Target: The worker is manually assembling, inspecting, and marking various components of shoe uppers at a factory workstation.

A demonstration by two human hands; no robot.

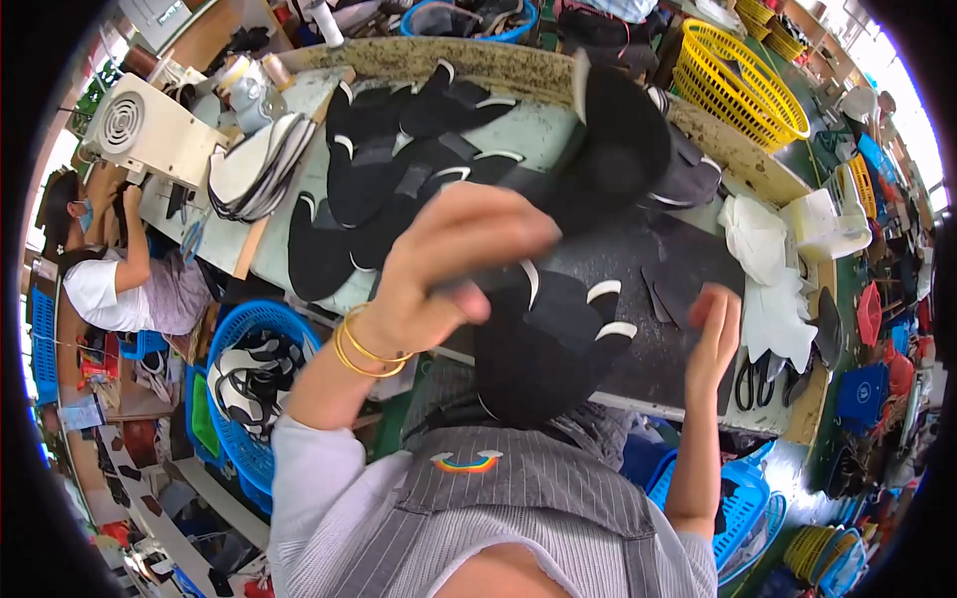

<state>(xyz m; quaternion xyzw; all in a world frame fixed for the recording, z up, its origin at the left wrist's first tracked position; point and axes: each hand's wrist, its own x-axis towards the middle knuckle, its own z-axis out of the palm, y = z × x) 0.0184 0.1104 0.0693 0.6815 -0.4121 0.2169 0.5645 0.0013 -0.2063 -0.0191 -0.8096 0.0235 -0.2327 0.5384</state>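
My left hand, smeared by motion, is raised over the bench with fingers stretched and thumb apart. Just beyond its fingertips a black fabric shoe-upper piece with a white edge is blurred in the air; no grip on it shows. My right hand is held over the bench's near right part, blurred, its fingers extended and nothing visible in them. Between my hands lie black pieces with white curved tips, near the front edge. More black pieces are spread overlapping at the far left of the bench.
A raised wooden rim bounds the bench's far side. White scraps and black-handled scissors lie at the right. A blue basket stands left of me, a yellow basket beyond the rim. Another person sits far left.
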